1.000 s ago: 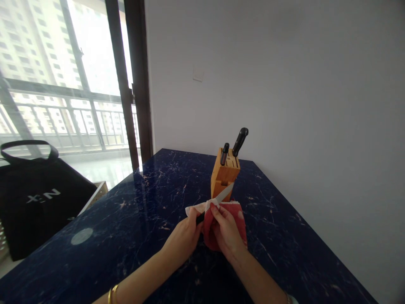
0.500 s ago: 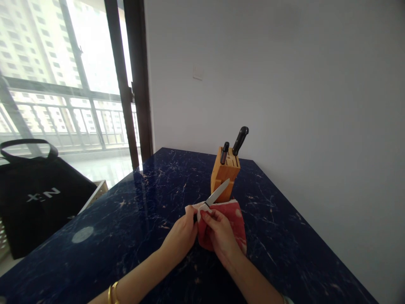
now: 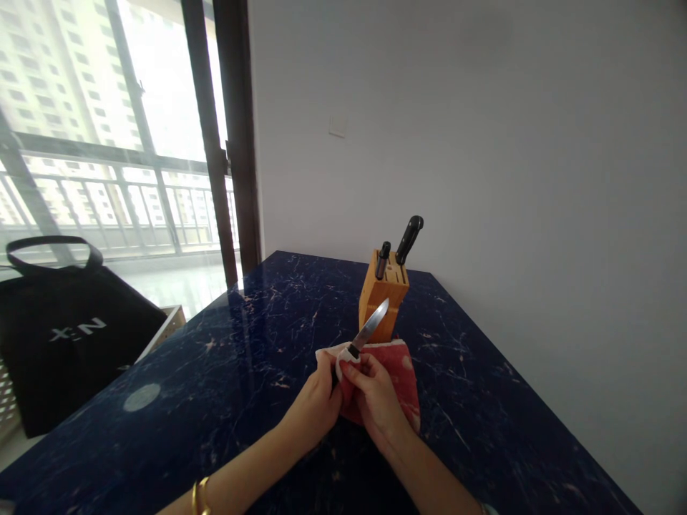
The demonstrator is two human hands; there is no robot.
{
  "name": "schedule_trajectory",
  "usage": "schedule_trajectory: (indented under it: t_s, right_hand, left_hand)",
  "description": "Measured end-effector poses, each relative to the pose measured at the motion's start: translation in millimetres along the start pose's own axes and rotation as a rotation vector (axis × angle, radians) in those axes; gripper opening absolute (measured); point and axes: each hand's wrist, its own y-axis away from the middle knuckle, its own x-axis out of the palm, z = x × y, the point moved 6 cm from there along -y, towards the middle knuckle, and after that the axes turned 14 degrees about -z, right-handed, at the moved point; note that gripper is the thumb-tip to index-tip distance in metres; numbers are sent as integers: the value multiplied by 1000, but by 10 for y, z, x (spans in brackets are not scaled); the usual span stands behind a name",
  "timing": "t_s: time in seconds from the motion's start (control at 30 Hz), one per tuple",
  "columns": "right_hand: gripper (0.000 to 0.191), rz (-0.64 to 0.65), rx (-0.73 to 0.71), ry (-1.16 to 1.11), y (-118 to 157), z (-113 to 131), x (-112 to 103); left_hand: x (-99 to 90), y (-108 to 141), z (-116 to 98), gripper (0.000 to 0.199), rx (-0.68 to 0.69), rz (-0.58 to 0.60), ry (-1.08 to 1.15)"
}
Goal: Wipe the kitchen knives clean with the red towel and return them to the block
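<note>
My left hand (image 3: 318,397) is closed round the dark handle of a knife (image 3: 371,326), whose blade points up and away to the right. A red and white cloth (image 3: 403,379) is bunched about the knife's handle and hangs down on the right. My right hand (image 3: 376,393) pinches this cloth between thumb and fingers, close to where the blade begins. Part of the handle is hidden by the cloth and fingers. Just beyond the blade tip stands a wooden knife block (image 3: 383,300) with black-handled tools in its top, one of them a knife (image 3: 410,239).
The dark blue marbled table (image 3: 279,315) reaches to the grey wall (image 3: 483,143). A black bag (image 3: 64,336) sits at the left beside a pale perforated container (image 3: 166,329). Behind it is a glass door with a dark frame (image 3: 244,143).
The knife has turned slightly in my left hand, and its blade now catches the light differently. My right hand keeps pinching the cloth at the handle. The view has shifted a little.
</note>
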Motion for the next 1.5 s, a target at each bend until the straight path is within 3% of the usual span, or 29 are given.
schedule_trajectory:
  t_s: [0.27, 0.53, 0.83, 1.1, 1.33, 1.5]
  right_hand:
    - [14, -1, -97, 11, -11, 150, -3]
    - [17, 3, -79, -10, -78, 261, -32]
    - [21, -35, -123, 65, -46, 134, -38]
    - [16, -66, -146, -50, -146, 354, -102]
    - [12, -5, -117, -68, -145, 348, -76]
    - [17, -61, -170, -40, -129, 435, -106]
  left_hand:
    - [25, -40, -154, 28, 15, 40, 182]
    - [35, -113, -10, 9, -135, 113, 321]
    - [14, -123, -4, 13, -127, 93, 325]
    - [75, -97, -22, 16, -156, 153, 367]
    - [44, -98, -7, 13, -125, 143, 282]
    - [69, -79, -68, 15, -101, 166, 285]
